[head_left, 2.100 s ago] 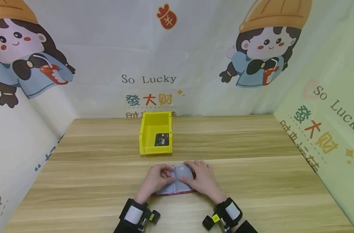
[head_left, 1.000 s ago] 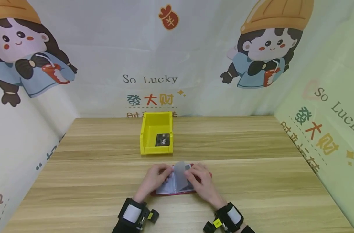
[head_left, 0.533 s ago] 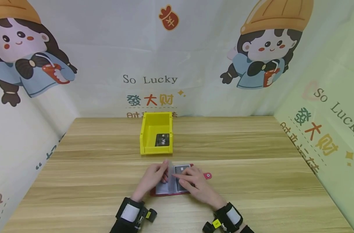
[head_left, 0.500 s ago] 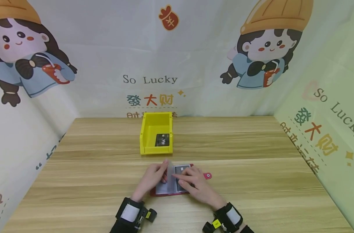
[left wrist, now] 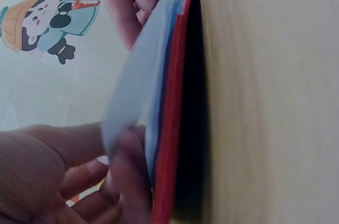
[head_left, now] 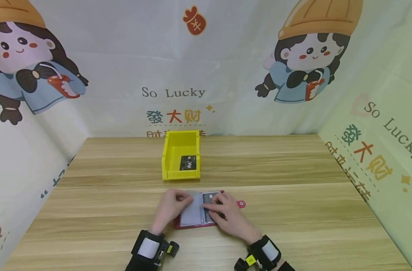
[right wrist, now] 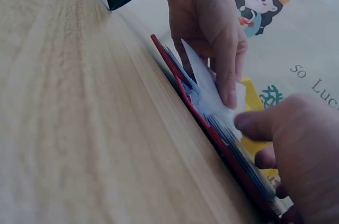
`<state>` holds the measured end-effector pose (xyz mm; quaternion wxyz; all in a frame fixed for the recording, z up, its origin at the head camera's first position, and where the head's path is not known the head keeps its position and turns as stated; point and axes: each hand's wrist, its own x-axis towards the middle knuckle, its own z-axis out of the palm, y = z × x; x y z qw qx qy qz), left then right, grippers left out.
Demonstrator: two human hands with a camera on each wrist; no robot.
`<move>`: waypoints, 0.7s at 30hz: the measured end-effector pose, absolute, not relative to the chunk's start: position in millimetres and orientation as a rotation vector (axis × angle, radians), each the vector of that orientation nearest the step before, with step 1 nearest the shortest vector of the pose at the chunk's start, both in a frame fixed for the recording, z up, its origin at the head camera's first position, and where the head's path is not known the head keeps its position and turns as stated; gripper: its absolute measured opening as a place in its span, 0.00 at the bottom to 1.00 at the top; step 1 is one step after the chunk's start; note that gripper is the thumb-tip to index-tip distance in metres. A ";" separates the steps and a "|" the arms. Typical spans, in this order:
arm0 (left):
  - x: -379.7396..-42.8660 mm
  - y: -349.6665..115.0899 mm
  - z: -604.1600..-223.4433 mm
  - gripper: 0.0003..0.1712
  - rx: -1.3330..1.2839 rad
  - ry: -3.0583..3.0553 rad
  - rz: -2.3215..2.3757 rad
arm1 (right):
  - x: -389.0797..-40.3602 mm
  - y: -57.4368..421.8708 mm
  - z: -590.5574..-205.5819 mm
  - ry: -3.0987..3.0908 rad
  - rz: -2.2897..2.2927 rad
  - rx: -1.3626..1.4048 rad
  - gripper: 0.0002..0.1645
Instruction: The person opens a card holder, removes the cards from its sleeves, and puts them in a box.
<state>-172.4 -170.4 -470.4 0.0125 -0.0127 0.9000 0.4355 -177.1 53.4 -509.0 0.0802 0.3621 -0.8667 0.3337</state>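
A red card holder lies spread on the table, its snap tab sticking out to the right. My left hand pinches a clear plastic page between thumb and fingers over the holder's left half. In the left wrist view this page stands tilted away from the red cover. My right hand rests over the right half, index finger stretched to the spine and the other fingers bent loosely. Under it a dark card shows in a pocket, partly covered by the hand.
A yellow bin stands behind the holder, with a black card marked Vip inside. The wooden table meets a printed cloth backdrop at the back and sides. Each wrist wears a strapped camera.
The clear page has been turned from right to left, uncovering the dark card in the right half. My left hand has shifted left with the page; my right index finger now reaches the spine.
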 end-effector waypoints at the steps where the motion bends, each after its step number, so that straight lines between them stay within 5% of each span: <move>1: -171.8 -170.5 -469.7 0.08 -0.065 2.831 1.324 | -178.0 54.3 -509.1 -2.571 1.001 1.049 0.16; 5: -169.9 -170.7 -466.5 0.15 -0.126 2.900 1.216 | -182.5 59.4 -509.3 -2.600 0.988 0.880 0.17; 12: -168.5 -169.3 -462.7 0.30 -0.203 2.898 1.170 | -188.4 67.3 -505.8 -2.806 0.924 0.714 0.34; 21: -166.0 -155.2 -462.6 0.08 0.133 2.988 1.135 | -188.9 66.8 -503.4 -2.824 0.895 0.725 0.36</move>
